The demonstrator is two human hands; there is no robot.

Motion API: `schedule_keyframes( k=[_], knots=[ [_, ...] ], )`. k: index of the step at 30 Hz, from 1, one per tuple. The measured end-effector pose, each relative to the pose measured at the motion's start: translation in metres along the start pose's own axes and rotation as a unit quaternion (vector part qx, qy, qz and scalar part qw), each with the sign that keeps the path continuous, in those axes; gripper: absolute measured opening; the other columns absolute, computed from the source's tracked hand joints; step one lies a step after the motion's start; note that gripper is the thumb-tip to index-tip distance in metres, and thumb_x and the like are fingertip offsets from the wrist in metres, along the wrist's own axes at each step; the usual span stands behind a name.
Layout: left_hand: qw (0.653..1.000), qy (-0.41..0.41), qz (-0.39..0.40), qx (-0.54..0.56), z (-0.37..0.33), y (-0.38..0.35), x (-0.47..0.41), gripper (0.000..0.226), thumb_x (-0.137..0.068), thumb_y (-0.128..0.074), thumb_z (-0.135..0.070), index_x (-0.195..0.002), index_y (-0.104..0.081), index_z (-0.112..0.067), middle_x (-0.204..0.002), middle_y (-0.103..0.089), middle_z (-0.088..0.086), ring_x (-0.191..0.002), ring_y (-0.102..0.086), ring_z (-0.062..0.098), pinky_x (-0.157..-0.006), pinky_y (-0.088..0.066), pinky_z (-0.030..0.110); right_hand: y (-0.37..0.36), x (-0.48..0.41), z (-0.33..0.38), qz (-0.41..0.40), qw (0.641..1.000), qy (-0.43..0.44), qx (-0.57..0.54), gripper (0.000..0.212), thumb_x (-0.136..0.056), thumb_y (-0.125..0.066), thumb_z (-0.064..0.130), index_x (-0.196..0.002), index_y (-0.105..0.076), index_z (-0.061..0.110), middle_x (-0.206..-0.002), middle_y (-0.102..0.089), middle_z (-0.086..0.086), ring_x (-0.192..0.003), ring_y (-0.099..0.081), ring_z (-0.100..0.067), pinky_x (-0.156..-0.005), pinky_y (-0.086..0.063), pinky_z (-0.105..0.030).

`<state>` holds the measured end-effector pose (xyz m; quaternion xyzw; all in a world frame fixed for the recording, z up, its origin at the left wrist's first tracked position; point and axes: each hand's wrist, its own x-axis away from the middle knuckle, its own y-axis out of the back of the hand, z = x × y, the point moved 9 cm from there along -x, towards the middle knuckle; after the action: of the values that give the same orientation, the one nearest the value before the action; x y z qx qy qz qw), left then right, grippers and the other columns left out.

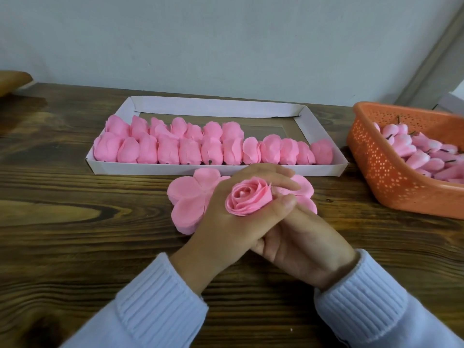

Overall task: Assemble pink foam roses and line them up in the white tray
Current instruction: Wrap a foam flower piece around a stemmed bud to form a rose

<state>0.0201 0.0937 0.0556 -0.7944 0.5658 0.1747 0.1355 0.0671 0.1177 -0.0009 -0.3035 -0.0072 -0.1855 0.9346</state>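
Hands: left hand [221, 224] pinches rose [247, 198] | right hand [303, 247] beneath

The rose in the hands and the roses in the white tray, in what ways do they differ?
The held rose faces the camera and shows its petal spiral; the tray roses lie on their sides, showing only outer petals. The left hand grips the held rose; the tray roses lie untouched in two rows in the white tray. Both are the same pink.

Soft even daylight (edges bowed)
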Motion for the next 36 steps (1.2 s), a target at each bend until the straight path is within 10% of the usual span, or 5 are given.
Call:
schedule_keyframes(
  k=[9, 17, 23, 31, 36],
  knots=[
    [1.0, -0.013, -0.013, 0.014, -0.001, 0.002, 0.001, 0.012, -0.08, -0.063, -0.023, -0.089, -0.071, -0.02, -0.109, -0.068, -0.007, -0.11, -0.062, 0.009, -0.09, -0.047, 0.022, -0.013, 0.002, 0.011, 0.085, 0.994, 0.037, -0.06, 0.059, -0.076, -0.079, 0.026, -0.127, -0.056, 0.006, -0.124, -0.062, -0.011, -0.116, -0.059, -0.023, -0.098, -0.049, -0.037],
    [1.0, -0.009, 0.018, 0.008, -0.003, -0.004, 0.001, 0.012, -0.078, -0.063, -0.023, -0.085, -0.073, -0.022, -0.11, -0.066, -0.007, -0.113, -0.059, 0.008, -0.09, -0.046, 0.018, -0.001, 0.001, 0.003, 0.013, 1.0, 0.015, -0.003, 0.026, -0.085, -0.058, 0.028, -0.103, -0.074, 0.018, -0.106, -0.068, -0.006, -0.099, -0.065, -0.018, -0.08, -0.057, -0.028],
    [0.999, -0.02, -0.039, -0.008, -0.004, 0.004, -0.001, 0.012, -0.078, -0.07, -0.012, -0.087, -0.07, -0.019, -0.107, -0.067, 0.001, -0.105, -0.063, 0.007, -0.087, -0.047, 0.018, -0.008, 0.002, 0.013, 0.053, 0.995, 0.062, -0.051, 0.059, -0.082, -0.06, 0.012, -0.136, -0.039, -0.003, -0.121, -0.062, -0.014, -0.115, -0.06, -0.024, -0.095, -0.051, -0.035],
    [1.0, -0.011, -0.01, 0.002, -0.003, -0.002, 0.001, 0.008, -0.079, -0.07, -0.018, -0.087, -0.071, -0.017, -0.108, -0.067, -0.004, -0.111, -0.061, 0.01, -0.091, -0.047, 0.022, 0.002, -0.001, 0.003, 0.002, 0.999, 0.018, 0.028, 0.023, -0.086, -0.058, 0.034, -0.097, -0.076, 0.025, -0.101, -0.07, -0.001, -0.096, -0.064, -0.015, -0.082, -0.053, -0.028],
    [0.999, -0.03, -0.026, -0.014, -0.006, 0.001, 0.001, 0.012, -0.075, -0.066, -0.027, -0.085, -0.071, -0.02, -0.105, -0.068, -0.005, -0.108, -0.062, 0.01, -0.09, -0.047, 0.021, -0.007, 0.003, 0.017, 0.055, 0.995, 0.079, -0.022, 0.048, -0.083, -0.071, 0.014, -0.125, -0.056, -0.004, -0.118, -0.066, -0.014, -0.114, -0.062, -0.023, -0.093, -0.052, -0.031]
  ],
)
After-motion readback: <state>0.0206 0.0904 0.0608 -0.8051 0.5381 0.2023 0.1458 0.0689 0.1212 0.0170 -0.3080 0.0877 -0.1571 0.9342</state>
